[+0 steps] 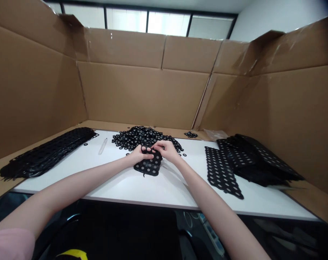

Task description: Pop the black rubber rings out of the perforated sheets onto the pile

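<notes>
A black sheet with rows of round light spots [147, 168] is held up over the white table, in front of the pile of small rings. My left hand [136, 155] is closed around its upper left edge, thumb across the front face and fingers behind. With its fingers pinched together, my right hand [167, 149] is at the sheet's upper right edge. Any small piece between those fingertips is too small to make out. Just behind both hands lies a heap of small black rings [138, 135], partly covered by them.
Stacked black perforated sheets [55, 151] lie at the left, and more sheets [250, 155] at the right, with a single sheet [222, 169] beside them. A clear tube-like pen [103, 146] rests left of the heap. Cardboard walls [142, 94] enclose the white table [120, 189].
</notes>
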The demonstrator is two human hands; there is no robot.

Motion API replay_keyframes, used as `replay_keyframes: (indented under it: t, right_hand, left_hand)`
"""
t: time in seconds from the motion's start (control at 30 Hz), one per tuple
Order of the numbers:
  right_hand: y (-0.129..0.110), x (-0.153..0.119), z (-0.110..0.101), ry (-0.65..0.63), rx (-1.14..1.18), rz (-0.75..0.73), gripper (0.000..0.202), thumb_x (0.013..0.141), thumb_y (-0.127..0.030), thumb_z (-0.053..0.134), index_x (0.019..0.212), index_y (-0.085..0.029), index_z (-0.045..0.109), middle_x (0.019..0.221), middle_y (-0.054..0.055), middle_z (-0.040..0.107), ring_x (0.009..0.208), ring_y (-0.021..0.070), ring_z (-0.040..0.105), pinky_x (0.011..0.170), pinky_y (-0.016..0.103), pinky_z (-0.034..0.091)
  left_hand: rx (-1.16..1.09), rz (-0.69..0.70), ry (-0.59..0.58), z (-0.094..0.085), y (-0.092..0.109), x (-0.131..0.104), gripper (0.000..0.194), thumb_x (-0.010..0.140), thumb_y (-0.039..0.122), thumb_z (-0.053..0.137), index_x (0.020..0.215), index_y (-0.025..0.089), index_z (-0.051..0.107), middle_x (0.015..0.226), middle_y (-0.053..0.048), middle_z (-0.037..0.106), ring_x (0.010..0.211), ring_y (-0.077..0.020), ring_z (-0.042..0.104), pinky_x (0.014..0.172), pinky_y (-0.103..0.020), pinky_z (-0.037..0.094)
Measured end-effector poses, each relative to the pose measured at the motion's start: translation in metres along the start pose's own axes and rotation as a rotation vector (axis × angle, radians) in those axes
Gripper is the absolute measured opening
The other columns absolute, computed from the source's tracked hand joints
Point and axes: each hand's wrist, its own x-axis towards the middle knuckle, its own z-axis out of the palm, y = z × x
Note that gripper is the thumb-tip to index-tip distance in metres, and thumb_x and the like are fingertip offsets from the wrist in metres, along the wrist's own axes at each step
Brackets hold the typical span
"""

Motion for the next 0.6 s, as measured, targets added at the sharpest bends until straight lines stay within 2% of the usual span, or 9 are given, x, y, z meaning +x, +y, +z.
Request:
replay_keyframes:
  t: [0.07, 0.17, 0.3, 0.43, 0.6]
  right_hand:
    - [0.002, -0.0009, -0.0063, -0.058, 0.052, -0.042, 0.016, 0.073, -0.022, 0.062, 0.085, -0.021, 0.071, 0.082, 0.003, 0.071, 0.078, 0.0164, 0.062, 0.072, 0.028, 0.046]
    - [0.0059, -0.0026, -0.0118, -0.118, 0.116, -0.035, 0.029, 0.068, -0.026, 0.067, 0.096, -0.02, 0.069, 0.089, 0.004, 0.071, 0.081, 0.0173, 0.063, 0.073, 0.029, 0.048]
    - [0.0067, -0.0041, -0.0109, -0.059, 0.12, 0.013, 0.018, 0.072, -0.021, 0.06, 0.085, -0.021, 0.072, 0.081, 0.003, 0.072, 0.074, 0.0169, 0.065, 0.073, 0.03, 0.05]
    - [0.0014, -0.0051, -0.0115, -0.029, 0.06, -0.036, 0.018, 0.071, -0.025, 0.064, 0.087, -0.021, 0.072, 0.086, 0.004, 0.072, 0.079, 0.0182, 0.066, 0.076, 0.03, 0.05]
    - [0.0011, -0.0058, -0.0123, -0.004, 0.057, -0.032, 0.023, 0.063, -0.027, 0.073, 0.085, -0.021, 0.072, 0.082, 0.004, 0.071, 0.072, 0.0179, 0.065, 0.072, 0.031, 0.051]
  left_hand:
    - [-0.059, 0.013, -0.006, -0.0008, 0.0006, 0.001, 0.038, 0.05, 0.028, 0.082, 0.078, 0.013, 0.061, 0.08, -0.002, 0.063, 0.08, -0.0176, 0.06, 0.083, -0.035, 0.045]
    - [-0.108, 0.02, -0.074, -0.0027, -0.0006, 0.0029, 0.039, 0.053, 0.029, 0.081, 0.083, 0.012, 0.063, 0.088, -0.005, 0.066, 0.086, -0.0187, 0.061, 0.088, -0.036, 0.043]
    - [-0.093, -0.011, -0.096, -0.0035, -0.0043, 0.0049, 0.04, 0.052, 0.027, 0.081, 0.082, 0.013, 0.061, 0.09, -0.005, 0.066, 0.088, -0.0191, 0.061, 0.087, -0.036, 0.043]
    - [-0.137, -0.007, -0.07, -0.0024, -0.004, 0.0043, 0.038, 0.051, 0.028, 0.081, 0.078, 0.013, 0.058, 0.084, -0.003, 0.066, 0.081, -0.017, 0.062, 0.083, -0.034, 0.045]
    - [-0.134, 0.005, -0.21, -0.0021, 0.0036, 0.0017, 0.037, 0.051, 0.024, 0.082, 0.079, 0.013, 0.061, 0.084, -0.003, 0.066, 0.08, -0.0166, 0.061, 0.079, -0.031, 0.046]
